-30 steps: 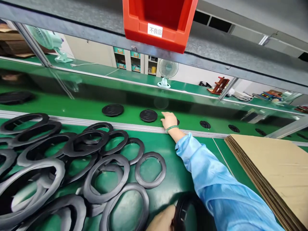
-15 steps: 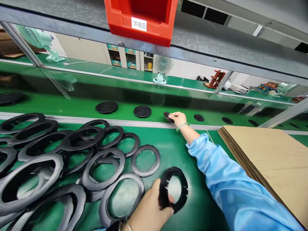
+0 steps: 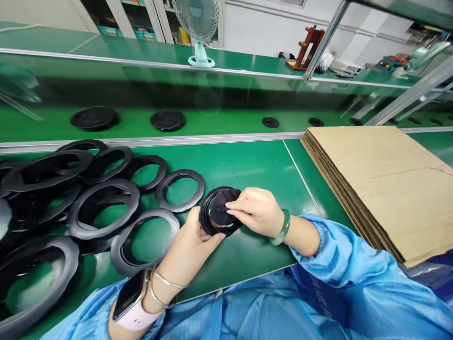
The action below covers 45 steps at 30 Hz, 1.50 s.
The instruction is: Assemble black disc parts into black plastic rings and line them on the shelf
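My left hand (image 3: pixel 196 236) is closed around a black plastic ring (image 3: pixel 205 218), held over the green table near its front edge. In my right hand (image 3: pixel 258 210) a small black round disc (image 3: pixel 222 208) is pinched by a raised part at its middle. The disc lies tilted against the ring's opening; whether it is seated in it I cannot tell. Just left of my left hand, grey-black rings (image 3: pixel 145 241) lie on the table, the nearest being a smaller flat ring (image 3: pixel 180 191).
A heap of large rings (image 3: pixel 102 208) covers the table's left side. Stacked cardboard sheets (image 3: pixel 382 174) stand at the right. Along the green belt behind a metal rail (image 3: pixel 226 139) sit larger black discs (image 3: pixel 167 120) and small ones (image 3: pixel 270 122). A fan (image 3: pixel 200 28) stands beyond.
My right hand has lifted a small disc off the belt and brought it to the ring in my left hand. The view has tilted down and shifted right; the red bin is out of sight.
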Available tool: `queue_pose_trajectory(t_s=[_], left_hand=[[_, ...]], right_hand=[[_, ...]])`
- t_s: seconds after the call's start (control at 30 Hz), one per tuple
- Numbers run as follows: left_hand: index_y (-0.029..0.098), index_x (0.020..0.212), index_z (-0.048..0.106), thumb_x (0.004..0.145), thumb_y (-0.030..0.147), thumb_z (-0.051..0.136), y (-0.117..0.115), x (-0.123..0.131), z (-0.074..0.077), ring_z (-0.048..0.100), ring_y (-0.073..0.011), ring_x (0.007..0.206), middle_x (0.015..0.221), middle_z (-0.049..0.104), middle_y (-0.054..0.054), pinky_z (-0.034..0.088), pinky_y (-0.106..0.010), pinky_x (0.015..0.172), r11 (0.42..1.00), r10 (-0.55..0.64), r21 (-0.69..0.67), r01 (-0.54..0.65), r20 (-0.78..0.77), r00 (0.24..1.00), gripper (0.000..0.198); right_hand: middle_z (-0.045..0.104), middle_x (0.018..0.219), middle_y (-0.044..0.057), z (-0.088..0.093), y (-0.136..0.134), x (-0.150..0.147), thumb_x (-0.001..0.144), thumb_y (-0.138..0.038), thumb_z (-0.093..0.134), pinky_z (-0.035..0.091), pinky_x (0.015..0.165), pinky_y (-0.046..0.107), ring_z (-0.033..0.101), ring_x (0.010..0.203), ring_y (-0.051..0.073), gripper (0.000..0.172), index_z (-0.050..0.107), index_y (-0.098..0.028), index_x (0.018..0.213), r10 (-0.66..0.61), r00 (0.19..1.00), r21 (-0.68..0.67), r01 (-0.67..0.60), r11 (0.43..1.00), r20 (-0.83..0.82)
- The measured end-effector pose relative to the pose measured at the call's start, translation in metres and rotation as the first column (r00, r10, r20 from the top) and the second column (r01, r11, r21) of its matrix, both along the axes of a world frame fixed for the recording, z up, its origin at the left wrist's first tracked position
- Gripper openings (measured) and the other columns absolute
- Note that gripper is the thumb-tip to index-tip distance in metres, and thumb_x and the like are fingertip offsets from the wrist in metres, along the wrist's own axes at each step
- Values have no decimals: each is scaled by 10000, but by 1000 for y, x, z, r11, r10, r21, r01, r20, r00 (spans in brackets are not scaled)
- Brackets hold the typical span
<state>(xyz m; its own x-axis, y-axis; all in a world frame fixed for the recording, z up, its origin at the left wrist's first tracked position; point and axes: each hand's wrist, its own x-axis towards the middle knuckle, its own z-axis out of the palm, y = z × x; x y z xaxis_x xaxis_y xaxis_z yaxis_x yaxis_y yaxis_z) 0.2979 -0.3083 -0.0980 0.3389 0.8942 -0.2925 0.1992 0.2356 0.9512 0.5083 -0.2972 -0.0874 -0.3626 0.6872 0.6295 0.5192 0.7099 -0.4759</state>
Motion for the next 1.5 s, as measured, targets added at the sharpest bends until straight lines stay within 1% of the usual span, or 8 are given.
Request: queue_pose_trajectory(t_s=[0.1,0.3,0.53,0.87,1.07,1.27,1.4,1.5], left_hand=[[195,1183,431,694,336,784,0,2,1,698,-262,1020,1129,682,-92,597,-418,878,1000,27,-12,-27,13,1000,619],[191,1196,432,672,332,808,1,2,-1,687,-265,1034,1147,673,-95,603,-407,857,999,50,-13,-50,13,999,660],[228,1181,424,728,307,772,-3,-2,-1,707,-220,927,1112,662,-57,617,-320,711,1000,18,-6,-18,-71,997,577],[232,1044,426,725,280,726,-6,2,11,691,-163,629,781,668,34,569,-235,541,995,18,103,9,-259,966,441],[233,1060,430,709,265,731,-9,2,11,690,-163,636,766,666,45,572,-232,546,993,38,117,-4,-292,956,464],[223,1071,452,682,264,754,-7,3,10,672,-157,646,778,653,38,552,-224,540,994,57,110,-27,-275,960,494],[214,1050,458,683,261,762,-5,4,9,664,-149,651,808,643,31,548,-220,538,995,59,99,-35,-249,967,479],[216,1072,455,687,284,775,-4,4,7,686,-176,747,907,662,-1,577,-249,592,997,52,73,-37,-218,975,506]], right_hand=[[636,814,45,-8,2,-3,1003,-248,544,490,702,299,591,751,155,163,688,-180,973,15,997,57,-20,998,82],[620,833,51,-11,-1,-6,1011,-227,499,476,708,299,564,764,165,184,665,-156,977,-17,985,73,4,997,171],[571,783,55,3,-5,-7,1012,-177,451,427,647,300,512,715,175,269,664,-141,851,-33,952,69,12,998,305],[490,726,51,22,-16,-10,995,-117,427,376,603,322,420,658,188,310,637,-137,768,-64,909,86,31,996,412],[527,762,85,32,-20,-12,953,-85,433,378,585,324,449,662,203,270,653,-110,800,-64,872,73,33,997,485],[498,745,64,29,-17,-11,979,-106,406,404,612,313,445,674,197,289,657,-118,836,-48,855,17,45,999,516],[535,841,82,20,-14,-14,997,-146,416,459,709,339,484,787,216,253,656,-111,924,-22,882,-79,66,995,470],[569,932,101,13,-13,-18,1004,-166,437,492,815,364,514,897,230,228,645,-94,1064,-43,919,-119,98,988,392]])
